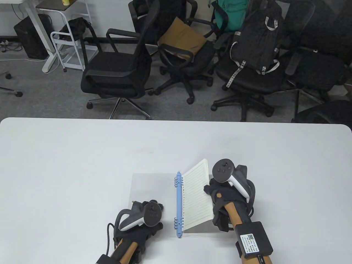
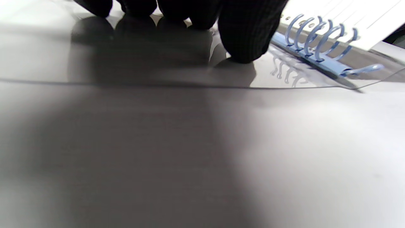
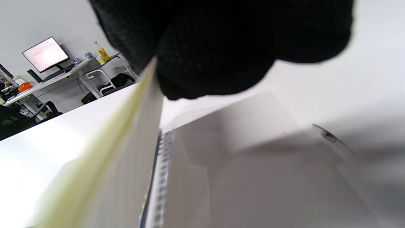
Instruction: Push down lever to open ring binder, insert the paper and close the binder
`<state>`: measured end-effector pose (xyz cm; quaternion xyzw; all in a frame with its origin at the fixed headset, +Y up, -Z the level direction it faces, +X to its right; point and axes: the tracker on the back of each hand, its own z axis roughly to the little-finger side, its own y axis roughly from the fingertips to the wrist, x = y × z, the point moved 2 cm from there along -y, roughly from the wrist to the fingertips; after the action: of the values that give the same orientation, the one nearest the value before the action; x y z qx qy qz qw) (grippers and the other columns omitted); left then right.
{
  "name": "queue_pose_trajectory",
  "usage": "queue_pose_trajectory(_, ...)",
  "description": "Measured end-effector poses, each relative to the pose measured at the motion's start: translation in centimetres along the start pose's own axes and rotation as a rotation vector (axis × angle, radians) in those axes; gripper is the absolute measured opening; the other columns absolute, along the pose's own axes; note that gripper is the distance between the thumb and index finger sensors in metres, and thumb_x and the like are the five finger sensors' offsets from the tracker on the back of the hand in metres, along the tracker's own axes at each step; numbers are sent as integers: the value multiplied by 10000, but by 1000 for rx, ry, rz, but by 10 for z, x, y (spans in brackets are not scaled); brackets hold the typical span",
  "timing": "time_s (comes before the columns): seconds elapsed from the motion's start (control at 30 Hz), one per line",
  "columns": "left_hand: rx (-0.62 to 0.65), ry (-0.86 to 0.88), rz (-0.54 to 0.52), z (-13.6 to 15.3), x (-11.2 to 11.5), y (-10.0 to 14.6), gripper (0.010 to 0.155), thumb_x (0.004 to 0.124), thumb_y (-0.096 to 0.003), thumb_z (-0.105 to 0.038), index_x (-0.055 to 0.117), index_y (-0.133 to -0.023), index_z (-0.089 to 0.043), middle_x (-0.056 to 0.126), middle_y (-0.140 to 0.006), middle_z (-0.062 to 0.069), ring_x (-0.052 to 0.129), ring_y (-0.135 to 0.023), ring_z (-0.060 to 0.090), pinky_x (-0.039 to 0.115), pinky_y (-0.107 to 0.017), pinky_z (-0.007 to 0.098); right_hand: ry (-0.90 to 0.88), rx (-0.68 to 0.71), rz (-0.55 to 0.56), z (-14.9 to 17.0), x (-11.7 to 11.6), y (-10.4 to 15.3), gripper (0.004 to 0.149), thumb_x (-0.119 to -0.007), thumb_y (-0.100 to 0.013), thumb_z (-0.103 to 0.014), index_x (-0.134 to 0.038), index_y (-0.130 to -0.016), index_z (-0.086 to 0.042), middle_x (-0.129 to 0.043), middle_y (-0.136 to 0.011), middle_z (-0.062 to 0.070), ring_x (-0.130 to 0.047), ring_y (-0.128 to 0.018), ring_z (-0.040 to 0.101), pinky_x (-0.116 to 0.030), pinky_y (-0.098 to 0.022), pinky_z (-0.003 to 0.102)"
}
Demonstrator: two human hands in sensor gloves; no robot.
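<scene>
The ring binder (image 1: 154,203) lies open near the middle of the surface (image 1: 82,165), its translucent covers spread flat and its blue ring spine (image 1: 179,205) running near to far. The step in hand looks like inserting the paper: the stack of lined paper (image 1: 196,196) sits just right of the spine, its punched edge down at the rings and its right edge lifted off the cover.

The right hand (image 1: 224,198) grips that raised right edge, fingers curled round the stack; the right wrist view shows a gloved finger pressed against the sheets. The left hand (image 1: 143,220) rests on the left cover near the spine's near end, fingertips (image 2: 246,34) pressing the plastic flat, fingers fairly straight and holding nothing.

In the left wrist view the near group of rings (image 2: 316,38) stands as parted half-loops, so the mechanism seems open. Whether the holes already sit on the prongs cannot be told.

Next, probably, the stack must be lowered so every hole seats over its prong, then the rings snapped together while the left hand steadies the cover.
</scene>
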<state>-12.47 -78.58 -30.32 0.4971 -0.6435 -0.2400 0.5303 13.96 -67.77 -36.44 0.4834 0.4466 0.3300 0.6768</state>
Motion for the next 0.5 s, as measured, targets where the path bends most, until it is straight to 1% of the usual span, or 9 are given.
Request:
queue_pose_trajectory(0.23, 0, 1, 0, 0, 0, 0, 696, 817, -634, -396, 550, -1227, -146, 507, -1245, 175, 563, -1109, 457, 551, -770, 629, -28, -6, -11, 9, -5, -3, 358, -810, -564, -299, -883, -759, -8, -974, -498, 148, -968, -311, 189, -877, -277, 358)
queue_pose_trajectory(0.5, 0, 2, 0, 0, 0, 0, 697, 817, -634, -395, 550, -1228, -145, 505, -1246, 174, 559, -1110, 459, 549, -770, 629, -140, -14, -41, 31, -14, -10, 357, -809, -564, -298, -882, -764, -12, -974, -504, 149, -968, -319, 193, -876, -284, 361)
